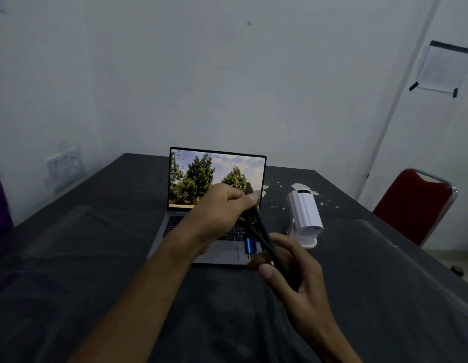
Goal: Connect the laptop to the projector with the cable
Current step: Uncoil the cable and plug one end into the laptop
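An open grey laptop (pixel 198 179) stands mid-table, its screen lit with a picture of trees. A small white projector (pixel 304 214) on a white stand sits just right of it. Above the laptop's keyboard, both hands hold a black cable (pixel 263 235), folded into two strands. My left hand (pixel 222 205) pinches the upper end, fingers closed. My right hand (pixel 298 271) grips the lower part, nearer me. A blue plug (pixel 249 245) hangs from the cable over the laptop's right palm rest. Neither end of the cable is seen plugged in.
The dark table (pixel 96 244) has flaking white patches near the projector. A red chair (pixel 413 205) stands at the table's right side. A wall socket (pixel 66 166) is on the left wall. A small dark object (pixel 458 270) lies at the right edge.
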Tool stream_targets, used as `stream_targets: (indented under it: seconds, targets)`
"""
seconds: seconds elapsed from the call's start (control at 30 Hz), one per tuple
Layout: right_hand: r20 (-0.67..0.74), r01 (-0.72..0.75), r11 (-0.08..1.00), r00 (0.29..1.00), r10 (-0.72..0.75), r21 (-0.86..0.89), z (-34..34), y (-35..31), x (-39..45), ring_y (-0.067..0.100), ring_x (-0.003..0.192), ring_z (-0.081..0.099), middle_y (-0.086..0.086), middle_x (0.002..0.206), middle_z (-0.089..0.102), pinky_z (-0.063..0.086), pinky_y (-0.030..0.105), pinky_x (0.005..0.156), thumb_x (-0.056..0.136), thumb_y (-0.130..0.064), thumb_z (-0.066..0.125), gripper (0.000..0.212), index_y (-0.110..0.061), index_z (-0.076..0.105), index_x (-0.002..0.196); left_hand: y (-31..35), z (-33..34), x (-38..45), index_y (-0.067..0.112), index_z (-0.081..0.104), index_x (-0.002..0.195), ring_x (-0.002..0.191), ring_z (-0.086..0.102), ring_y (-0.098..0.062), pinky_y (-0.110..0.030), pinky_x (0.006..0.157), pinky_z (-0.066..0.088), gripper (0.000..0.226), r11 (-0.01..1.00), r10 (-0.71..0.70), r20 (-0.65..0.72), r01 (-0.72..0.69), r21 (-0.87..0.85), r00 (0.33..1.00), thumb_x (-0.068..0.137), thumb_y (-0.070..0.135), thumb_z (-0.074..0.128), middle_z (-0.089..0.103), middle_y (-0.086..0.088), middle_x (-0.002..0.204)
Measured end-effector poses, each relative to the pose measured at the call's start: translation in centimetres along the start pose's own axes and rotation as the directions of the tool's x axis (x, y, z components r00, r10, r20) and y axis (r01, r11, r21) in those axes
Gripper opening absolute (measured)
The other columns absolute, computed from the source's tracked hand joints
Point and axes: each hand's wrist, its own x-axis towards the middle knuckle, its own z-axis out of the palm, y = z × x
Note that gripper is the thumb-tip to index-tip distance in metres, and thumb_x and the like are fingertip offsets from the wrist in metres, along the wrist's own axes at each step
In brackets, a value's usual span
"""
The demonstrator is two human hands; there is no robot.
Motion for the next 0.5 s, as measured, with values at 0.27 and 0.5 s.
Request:
stream_targets:
  seconds: [0.27,0.5]
  targets:
    - [0.084,0.086,0.99,0.993,-0.077,-0.111,0.0,-0.5,-0.1,0.007,0.057,0.044,-0.009,0.066,0.05,0.032,0.027,0.051,0.101,-0.032,0.054,0.024,-0.02,0.069,0.087,-0.5,-6.3,0.2,0.003,0.075,0.086,0.088,0.065,-0.011,-0.028,0.075,0.052,0.037,0.975,0.067,-0.092,-0.045,0.217,0.994,0.107,0.025,0.052,0.072,-0.004,0.094]
    - [0.3,0.19,0.925,0.95,-0.089,-0.328,-0.4,-1.6,2.5,0.022,0.07,0.059,-0.002,0.081,0.064,0.044,0.043,0.061,0.104,-0.033,0.054,0.024,-0.02,0.074,0.097,-2.8,-14.6,-0.9,0.003,0.074,0.076,0.06,0.053,-0.007,-0.029,0.063,0.042,0.038,0.973,0.119,-0.377,-0.032,0.229,0.918,0.105,0.021,0.056,0.064,-0.009,0.068]
